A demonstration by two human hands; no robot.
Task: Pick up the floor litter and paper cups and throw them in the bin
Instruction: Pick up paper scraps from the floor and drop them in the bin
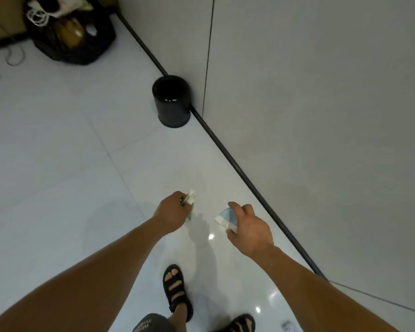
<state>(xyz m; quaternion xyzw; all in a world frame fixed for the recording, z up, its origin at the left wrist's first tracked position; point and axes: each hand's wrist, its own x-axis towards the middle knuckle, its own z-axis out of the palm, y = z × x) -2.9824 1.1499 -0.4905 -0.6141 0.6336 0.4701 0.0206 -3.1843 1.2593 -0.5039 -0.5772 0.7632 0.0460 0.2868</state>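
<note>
Litter: a small crumpled scrap (191, 197), whitish with a green edge, sticks out of the left hand's grip, in the air above the floor and well short of the bin.
Paper cup: a flattened blue-and-white cup (226, 219) is held in the right hand, also off the floor, near the scrap but apart from it.
Left hand (174, 210): its back faces the camera and the fingers are curled round the scrap; the fingertips are hidden.
Right hand (250, 227): it pinches the cup, with the forefinger along the cup's upper edge and the thumb at its lower edge; the other fingers are slightly spread behind it.
Bin: a black round bin (173, 116) stands upright and open-topped on the floor against the skirting strip, ahead of both hands. The inside is dark, with a few pale glints I cannot identify.
Floor: glossy white tiles (58, 140) with bright light spots.
Skirting strip: a black band (237, 168) runs diagonally along the foot of the wall.
Wall: grey panels (321, 92) with a thin vertical seam, on the right.
Feet: black strapped sandals (176, 289) at the bottom edge.
Black bag: an open bag (82, 49) at the top left, its contents blurred.
Cord: a thin cable (16, 62) loops on the floor beside the bag.
</note>
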